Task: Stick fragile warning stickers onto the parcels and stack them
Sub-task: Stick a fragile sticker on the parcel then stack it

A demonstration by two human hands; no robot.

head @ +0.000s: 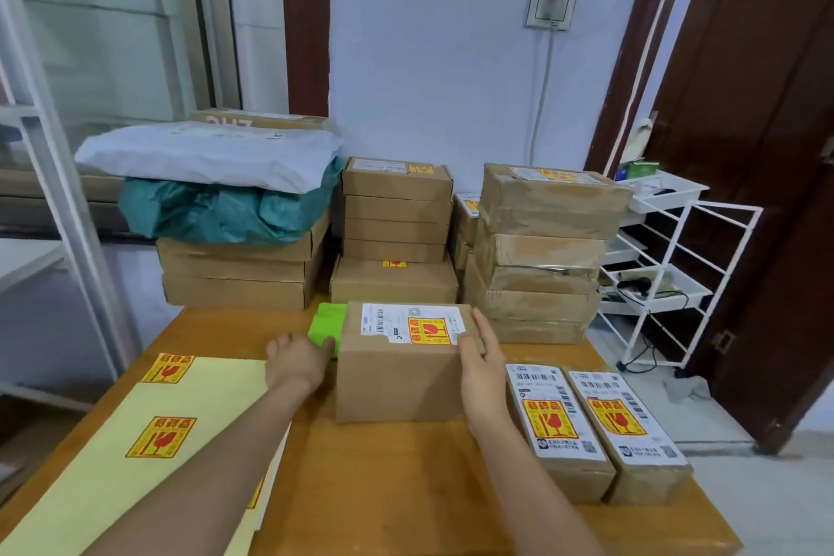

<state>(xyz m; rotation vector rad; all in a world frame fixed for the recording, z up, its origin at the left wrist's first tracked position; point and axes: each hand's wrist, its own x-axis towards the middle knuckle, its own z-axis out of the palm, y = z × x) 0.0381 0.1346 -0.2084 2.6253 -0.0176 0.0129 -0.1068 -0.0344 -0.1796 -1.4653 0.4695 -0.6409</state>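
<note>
**Labelled parcel framed for the lift**

Nearest us lies the yellow sticker sheet (149,429) on the desk (383,488), two fragile stickers left in view. Our left hand (295,359) rests against the left side of the central parcel (401,368), fingers loosely curled, holding nothing; our right hand (480,368) lies flat along its right edge, fingers straight. The parcel already carries its sticker (428,330), so we judge stacking is in hand. Next we must squeeze both sides and carry it to the stacks (539,248) behind.
</note>
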